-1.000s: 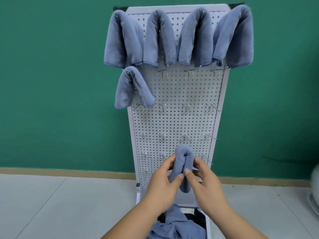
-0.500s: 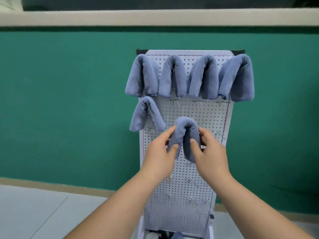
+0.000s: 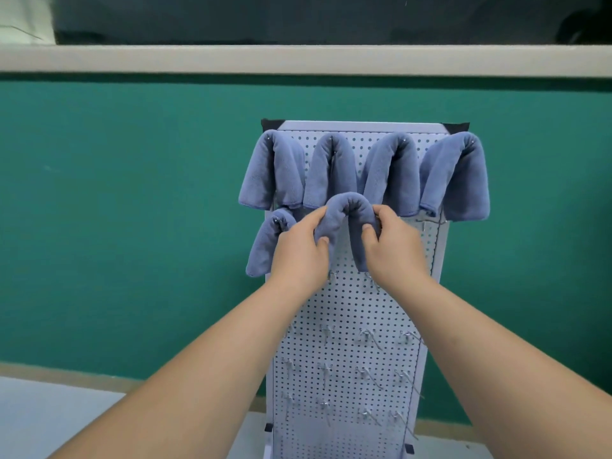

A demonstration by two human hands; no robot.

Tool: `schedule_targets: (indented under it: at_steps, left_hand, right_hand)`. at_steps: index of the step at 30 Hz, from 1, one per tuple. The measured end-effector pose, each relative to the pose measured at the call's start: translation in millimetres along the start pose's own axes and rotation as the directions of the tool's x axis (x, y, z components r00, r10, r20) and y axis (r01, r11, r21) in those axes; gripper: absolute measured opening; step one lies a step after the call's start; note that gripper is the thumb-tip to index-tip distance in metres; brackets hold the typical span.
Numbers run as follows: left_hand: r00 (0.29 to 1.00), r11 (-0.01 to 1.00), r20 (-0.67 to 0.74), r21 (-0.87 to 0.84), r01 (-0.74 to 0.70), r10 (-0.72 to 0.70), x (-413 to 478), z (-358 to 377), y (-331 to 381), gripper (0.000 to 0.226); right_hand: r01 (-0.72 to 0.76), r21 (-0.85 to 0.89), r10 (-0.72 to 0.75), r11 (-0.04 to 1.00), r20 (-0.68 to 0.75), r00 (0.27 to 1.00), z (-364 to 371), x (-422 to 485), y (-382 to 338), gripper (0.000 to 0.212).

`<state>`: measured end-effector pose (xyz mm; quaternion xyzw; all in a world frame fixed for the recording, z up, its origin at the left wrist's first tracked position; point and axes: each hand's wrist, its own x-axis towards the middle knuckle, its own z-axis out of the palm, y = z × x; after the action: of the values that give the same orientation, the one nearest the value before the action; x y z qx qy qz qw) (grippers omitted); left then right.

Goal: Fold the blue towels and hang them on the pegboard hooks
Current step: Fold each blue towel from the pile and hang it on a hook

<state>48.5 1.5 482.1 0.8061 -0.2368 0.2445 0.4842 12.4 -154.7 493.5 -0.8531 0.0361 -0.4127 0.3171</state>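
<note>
1. The folded blue towel (image 3: pixel 347 207) is a thick, soft roll bent into an upside-down U, arch uppermost and both legs hanging down; the right leg shows in full, and the left is partly hidden behind a hand
2. It is held up in front of the white pegboard (image 3: pixel 347 309) at the second row, its arch overlapping the lower edges of the two middle towels above; whether it sits on a hook cannot be told
3. The left hand (image 3: pixel 299 253) reaches up from the lower left on an outstretched arm, its back to the camera; its fingers (image 3: pixel 314 217) curl over the outer side of the left leg while the thumb presses the inner side
4. The right hand (image 3: pixel 395 250) mirrors it from the lower right, gripping the right leg just under the arch, thumb inward
5. The arch rises between and slightly above both sets of fingertips
6. Four hung towels (image 3: pixel 390 173) fill the top row side by side; a fifth towel (image 3: pixel 265 250) hangs just left of the left hand
7. Bare metal hooks (image 3: pixel 367 336) stand in rows lower down, with a green wall (image 3: pixel 132 193) behind and a pale floor (image 3: pixel 49 409) below
</note>
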Motion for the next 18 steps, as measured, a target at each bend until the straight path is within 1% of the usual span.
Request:
schedule_targets:
  at_steps: [2, 4, 8, 12, 14, 16, 18]
  left_hand:
    - [0.999, 1.000, -0.031, -0.001, 0.029, -0.029, -1.7, 2.0, -3.4, 0.054]
    - [0.996, 1.000, -0.087, -0.020, 0.017, -0.019, -3.2, 3.2, -5.6, 0.052]
    - [0.984, 0.998, -0.174, -0.053, 0.017, -0.026, -3.4, 3.5, -6.3, 0.042]
    - [0.987, 0.998, -0.151, -0.022, 0.056, -0.059, 9.0, 8.0, -9.1, 0.046]
    - [0.988, 0.997, -0.132, 0.015, 0.076, -0.073, 20.2, 10.5, -7.8, 0.046]
    - [0.990, 0.994, -0.122, 0.067, 0.085, -0.076, 29.2, 11.7, -4.3, 0.041]
    - [0.991, 0.989, -0.100, 0.112, 0.099, -0.088, 32.3, 11.4, -1.6, 0.032]
  right_hand:
    - [0.006, -0.021, -0.005, 1.000, 0.007, 1.000, 3.7, -0.1, 1.1, 0.021]
    - [0.030, -0.031, -0.030, 0.999, 0.003, 1.000, 6.8, -0.8, -0.2, 0.021]
    - [0.074, -0.014, -0.075, 0.997, -0.052, 0.996, 9.9, -5.5, -3.2, 0.020]
    - [0.044, -0.087, -0.049, 0.995, -0.052, 0.997, 13.7, 0.9, -1.8, 0.017]
    - [0.018, -0.141, -0.024, 0.990, -0.036, 0.999, 15.7, 10.2, -4.3, 0.019]
    - [-0.008, -0.192, 0.003, 0.981, -0.022, 1.000, 19.3, 20.6, -7.0, 0.022]
    - [-0.024, -0.249, 0.025, 0.968, 0.000, 1.000, 25.6, 28.0, -6.5, 0.023]
